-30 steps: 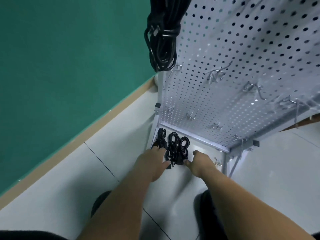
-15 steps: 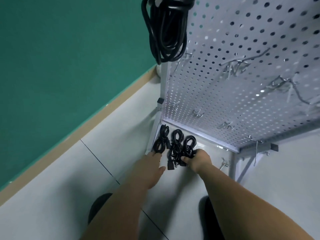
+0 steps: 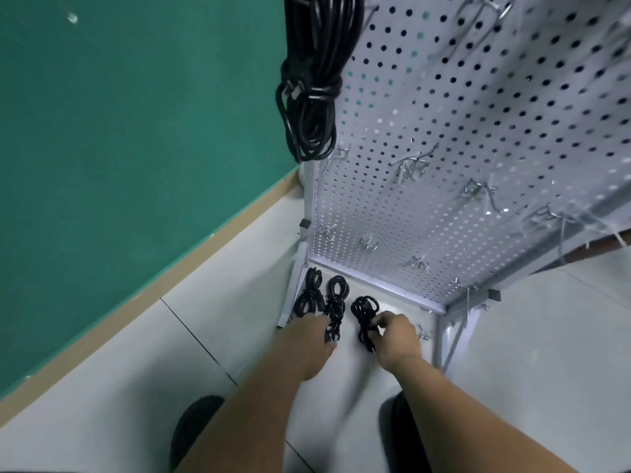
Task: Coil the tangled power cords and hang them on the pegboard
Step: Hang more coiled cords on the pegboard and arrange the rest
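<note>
Green wall (image 3: pixel 136 131) fills the whole left side here, flat matte paint, with one small pale glint (image 3: pixel 71 18) high up on it. Along the foot of the wall runs a tan baseboard (image 3: pixel 170 288), slanting from lower left up toward the middle. Out from the wall spreads a pale grey tiled floor (image 3: pixel 119 387), glossy, and a thin dark seam (image 3: pixel 198 339) cuts across it, starting close to the baseboard and heading away from the wall. At the wall's far end, a small white object (image 3: pixel 302 174) sits just beside the baseboard; can't tell what it is. Well apart from the wall, at the far right edge, a brown strip (image 3: pixel 611 238) shows, blurred.
</note>
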`<action>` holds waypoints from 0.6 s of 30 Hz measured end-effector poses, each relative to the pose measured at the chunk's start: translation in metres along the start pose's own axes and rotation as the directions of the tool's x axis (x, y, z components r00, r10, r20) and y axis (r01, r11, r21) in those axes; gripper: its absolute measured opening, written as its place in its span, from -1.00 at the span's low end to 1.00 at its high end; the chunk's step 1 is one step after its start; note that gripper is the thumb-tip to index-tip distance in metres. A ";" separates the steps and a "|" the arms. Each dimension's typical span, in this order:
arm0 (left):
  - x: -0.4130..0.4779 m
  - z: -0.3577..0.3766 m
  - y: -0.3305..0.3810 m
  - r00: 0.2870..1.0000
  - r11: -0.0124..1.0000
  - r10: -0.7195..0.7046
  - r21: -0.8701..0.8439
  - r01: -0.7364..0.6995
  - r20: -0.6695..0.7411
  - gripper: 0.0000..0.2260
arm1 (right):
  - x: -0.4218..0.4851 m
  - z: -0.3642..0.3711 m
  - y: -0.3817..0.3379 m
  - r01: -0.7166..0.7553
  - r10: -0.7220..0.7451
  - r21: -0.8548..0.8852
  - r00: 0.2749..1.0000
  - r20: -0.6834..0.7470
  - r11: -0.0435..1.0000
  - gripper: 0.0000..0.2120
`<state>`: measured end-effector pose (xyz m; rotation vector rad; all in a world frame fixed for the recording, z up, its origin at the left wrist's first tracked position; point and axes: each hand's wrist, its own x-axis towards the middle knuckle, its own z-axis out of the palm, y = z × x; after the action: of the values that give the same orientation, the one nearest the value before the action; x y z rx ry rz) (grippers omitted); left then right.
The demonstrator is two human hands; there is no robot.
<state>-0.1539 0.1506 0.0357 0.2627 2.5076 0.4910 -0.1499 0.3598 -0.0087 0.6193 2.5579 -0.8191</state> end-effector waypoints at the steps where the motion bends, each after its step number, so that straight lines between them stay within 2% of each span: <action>1: -0.003 -0.003 0.004 1.000 1.000 0.001 -0.023 -0.001 -0.005 -0.58 | -0.005 -0.003 0.000 0.018 -0.018 0.024 1.000 -0.025 1.000 -0.81; 4: -0.014 -0.010 0.014 0.999 0.989 -0.010 -0.150 0.005 -0.033 -0.56 | -0.022 -0.016 -0.006 0.088 -0.083 0.136 0.996 -0.042 0.987 -0.80; 6: -0.022 -0.018 0.021 0.996 0.967 -0.008 -0.254 -0.014 -0.086 -0.56 | -0.032 -0.030 -0.014 0.183 -0.180 0.192 0.983 -0.035 0.964 -0.84; 11: -0.041 -0.061 0.042 0.969 0.885 0.012 -0.448 -0.125 -0.248 -0.70 | -0.064 -0.073 -0.050 0.378 -0.388 0.378 0.920 -0.052 0.845 -0.85; 15: -0.055 -0.107 0.051 0.949 0.822 0.011 -0.537 -0.187 -0.314 -0.82 | -0.091 -0.115 -0.082 0.480 -0.461 0.427 0.874 -0.154 0.766 -0.84; 18: -0.067 -0.141 0.061 0.930 0.718 0.023 -0.642 -0.271 -0.367 -0.73 | -0.111 -0.144 -0.103 0.536 -0.482 0.441 0.843 -0.238 0.720 -0.84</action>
<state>-0.1735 0.1470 0.2019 0.0885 2.4121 1.6069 -0.1427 0.3408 0.1990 0.0573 2.6521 -1.7111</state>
